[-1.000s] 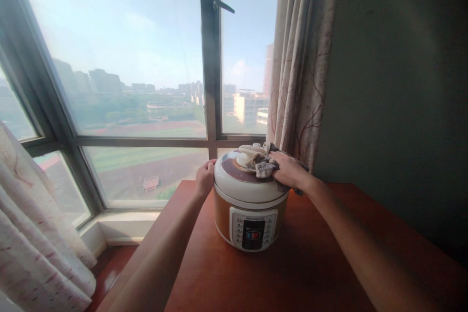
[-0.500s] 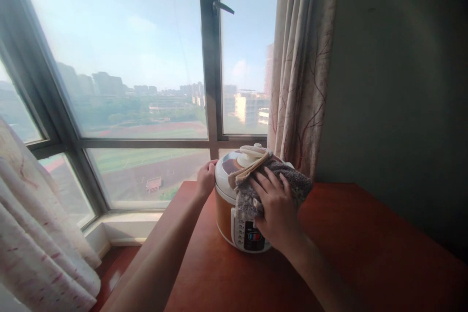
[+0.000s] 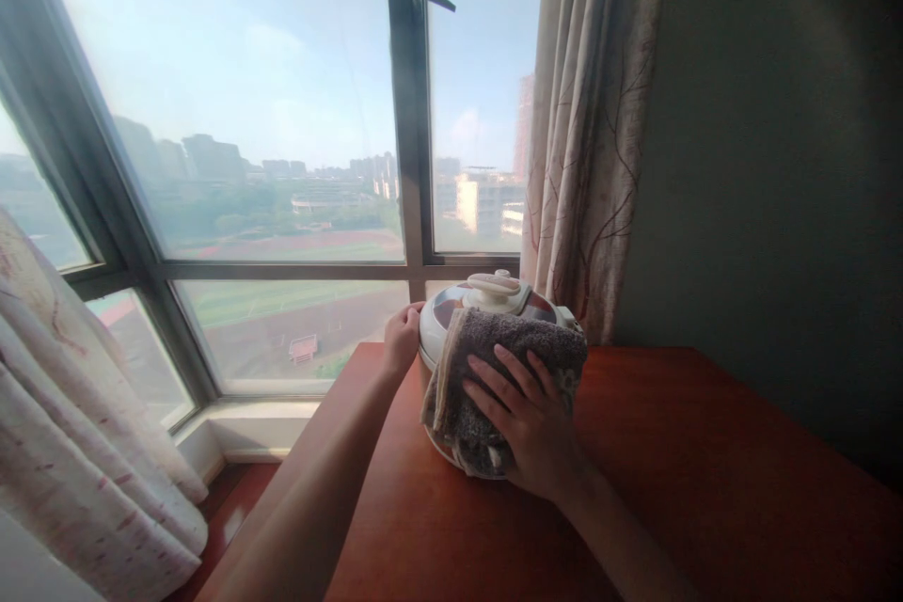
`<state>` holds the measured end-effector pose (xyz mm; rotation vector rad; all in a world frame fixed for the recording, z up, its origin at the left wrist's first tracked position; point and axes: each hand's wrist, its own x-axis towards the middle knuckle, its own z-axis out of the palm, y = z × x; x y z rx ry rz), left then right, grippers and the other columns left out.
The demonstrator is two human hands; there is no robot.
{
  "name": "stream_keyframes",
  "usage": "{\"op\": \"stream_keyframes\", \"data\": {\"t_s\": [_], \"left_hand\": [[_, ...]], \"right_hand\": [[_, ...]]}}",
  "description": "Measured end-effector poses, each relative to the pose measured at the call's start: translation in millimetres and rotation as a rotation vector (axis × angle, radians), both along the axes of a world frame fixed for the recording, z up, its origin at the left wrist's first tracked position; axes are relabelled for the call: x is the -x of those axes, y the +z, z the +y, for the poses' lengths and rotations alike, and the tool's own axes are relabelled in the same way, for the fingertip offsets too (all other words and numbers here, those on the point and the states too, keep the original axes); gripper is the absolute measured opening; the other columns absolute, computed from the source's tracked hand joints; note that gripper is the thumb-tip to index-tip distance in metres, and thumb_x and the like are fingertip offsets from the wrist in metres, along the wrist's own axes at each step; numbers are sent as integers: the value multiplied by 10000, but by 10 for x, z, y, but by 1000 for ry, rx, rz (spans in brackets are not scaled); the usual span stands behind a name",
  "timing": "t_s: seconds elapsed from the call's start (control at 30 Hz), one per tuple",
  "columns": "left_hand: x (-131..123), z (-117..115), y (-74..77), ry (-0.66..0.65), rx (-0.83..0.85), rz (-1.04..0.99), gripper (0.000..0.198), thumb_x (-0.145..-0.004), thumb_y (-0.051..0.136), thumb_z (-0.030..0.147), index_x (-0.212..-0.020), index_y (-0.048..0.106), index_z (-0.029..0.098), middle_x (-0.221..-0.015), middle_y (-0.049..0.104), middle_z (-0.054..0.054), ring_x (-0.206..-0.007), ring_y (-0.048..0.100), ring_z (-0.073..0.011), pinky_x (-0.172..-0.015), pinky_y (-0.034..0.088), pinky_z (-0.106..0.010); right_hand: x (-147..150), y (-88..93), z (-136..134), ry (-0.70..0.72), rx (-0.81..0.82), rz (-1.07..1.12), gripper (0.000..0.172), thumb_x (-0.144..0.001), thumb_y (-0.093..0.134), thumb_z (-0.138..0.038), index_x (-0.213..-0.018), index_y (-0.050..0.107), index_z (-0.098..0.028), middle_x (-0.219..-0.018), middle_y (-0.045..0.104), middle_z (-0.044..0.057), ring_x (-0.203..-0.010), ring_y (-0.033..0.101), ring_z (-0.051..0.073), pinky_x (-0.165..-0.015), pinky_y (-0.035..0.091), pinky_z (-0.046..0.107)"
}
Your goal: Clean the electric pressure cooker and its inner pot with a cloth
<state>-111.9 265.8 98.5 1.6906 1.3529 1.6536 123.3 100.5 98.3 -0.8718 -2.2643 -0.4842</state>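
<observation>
An electric pressure cooker (image 3: 437, 327) with a white rim and a cream lid handle (image 3: 494, 287) stands upright on the reddish-brown table. My left hand (image 3: 403, 339) is closed at the cooker's left edge, its fingers curled over the side; what they grip there is partly hidden. A grey-brown towel (image 3: 458, 395) with a beige border drapes over the front, covering the control panel. My right hand (image 3: 526, 414) holds this towel against the cooker, with its fingers spread and pressed into the cloth. The right thumb cannot be seen.
The wooden table (image 3: 656, 451) stretches out to the right of the cooker. Behind it is a large window (image 3: 282, 160) with a grey frame. Curtains hang at the left (image 3: 77, 451) and right (image 3: 585, 160). A dark wall (image 3: 762, 160) is on the right.
My right hand and the towel have slid down the cooker's front, so the towel hides the control panel and more lid shows. My left hand keeps its place on the cooker.
</observation>
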Motion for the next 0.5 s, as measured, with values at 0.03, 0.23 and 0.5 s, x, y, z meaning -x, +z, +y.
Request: {"op": "stream_keyframes", "data": {"t_s": [0.03,0.23,0.5], "left_hand": [[-1,4,-7,-6,-1,1,488,-834,369,340,-1014,776,141,-1001,774,-95,-947,685,-261,-825,509,-332],[3,22,-30,10,7,7,483,-851,370,348,-1023,776,151,-1010,776,-92,-970,682,-260,-843,507,-326],[3,12,-20,31,6,26,482,-856,353,326,-999,779,150,-1005,774,-93,-971,683,-262,-825,496,-319]], "right_hand": [[-91,21,75,-13,-16,102,699,-784,567,-242,-1473,446,-255,-1603,338,11,-1503,198,285,-1225,37,522],[-687,240,812,1,175,700,443,-820,516,-252,-1239,653,-213,-1325,641,86,-1281,544,261,-1139,346,487],[-872,661,1592,-225,595,600,310,-730,578,-242,-954,757,-124,-929,764,97,-909,680,260,-852,519,348]]}}
